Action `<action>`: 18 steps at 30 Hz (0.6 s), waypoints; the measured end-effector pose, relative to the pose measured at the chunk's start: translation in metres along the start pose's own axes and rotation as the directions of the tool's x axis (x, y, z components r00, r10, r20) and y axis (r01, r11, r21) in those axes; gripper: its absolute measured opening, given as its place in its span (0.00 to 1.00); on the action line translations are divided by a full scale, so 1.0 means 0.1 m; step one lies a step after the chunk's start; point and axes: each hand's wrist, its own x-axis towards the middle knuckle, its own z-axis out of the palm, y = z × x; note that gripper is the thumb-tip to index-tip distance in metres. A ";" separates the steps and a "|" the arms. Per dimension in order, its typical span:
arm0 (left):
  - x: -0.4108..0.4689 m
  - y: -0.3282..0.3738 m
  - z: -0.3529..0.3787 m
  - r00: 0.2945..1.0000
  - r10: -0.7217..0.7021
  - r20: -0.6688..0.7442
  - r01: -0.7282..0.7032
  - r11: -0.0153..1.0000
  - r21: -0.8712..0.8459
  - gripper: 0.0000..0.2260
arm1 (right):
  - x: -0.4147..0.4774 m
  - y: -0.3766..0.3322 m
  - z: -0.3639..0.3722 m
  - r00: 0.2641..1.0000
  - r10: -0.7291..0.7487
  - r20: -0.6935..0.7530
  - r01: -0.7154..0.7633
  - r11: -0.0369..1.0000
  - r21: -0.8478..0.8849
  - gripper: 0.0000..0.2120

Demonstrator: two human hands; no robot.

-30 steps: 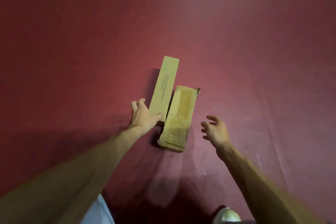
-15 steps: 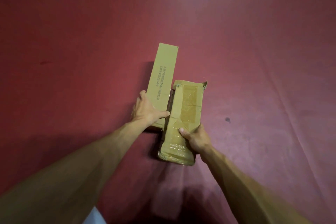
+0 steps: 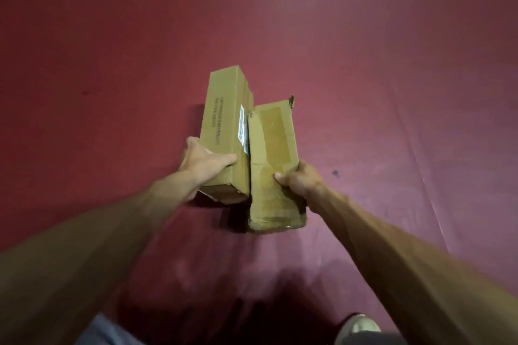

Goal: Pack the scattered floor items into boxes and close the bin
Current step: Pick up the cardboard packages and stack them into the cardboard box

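The left grip (image 3: 206,161) clamps the long plain brown cardboard box (image 3: 224,120). The right grip (image 3: 301,179) clamps the shorter taped brown cardboard box (image 3: 273,143). The boxes touch side by side between the grips, over the red floor (image 3: 392,92).

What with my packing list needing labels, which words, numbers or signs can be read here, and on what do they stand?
Long cardboard box, gripped by the left hand: a line of dark print along its face, too blurred to read.
White sticker on the same box: barcode-like stripes, too small to read.
Taped cardboard box, gripped by the right hand: no text visible.
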 end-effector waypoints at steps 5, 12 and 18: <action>-1.13 0.55 -1.13 1.000 -0.031 -0.003 0.031 0.999 -0.041 0.37 | -1.43 -0.68 -0.48 0.998 -0.058 -0.014 0.059 0.997 0.056 0.05; -2.94 1.37 -2.70 0.993 0.057 -0.106 -0.062 0.997 -0.044 0.40 | -3.72 -1.82 -1.11 0.998 -0.024 -0.062 0.036 0.977 0.211 0.10; -4.09 1.58 -3.44 0.987 0.081 -0.136 -0.093 0.993 -0.079 0.42 | -5.12 -2.39 -1.21 0.993 -0.044 -0.107 0.064 0.979 0.192 0.08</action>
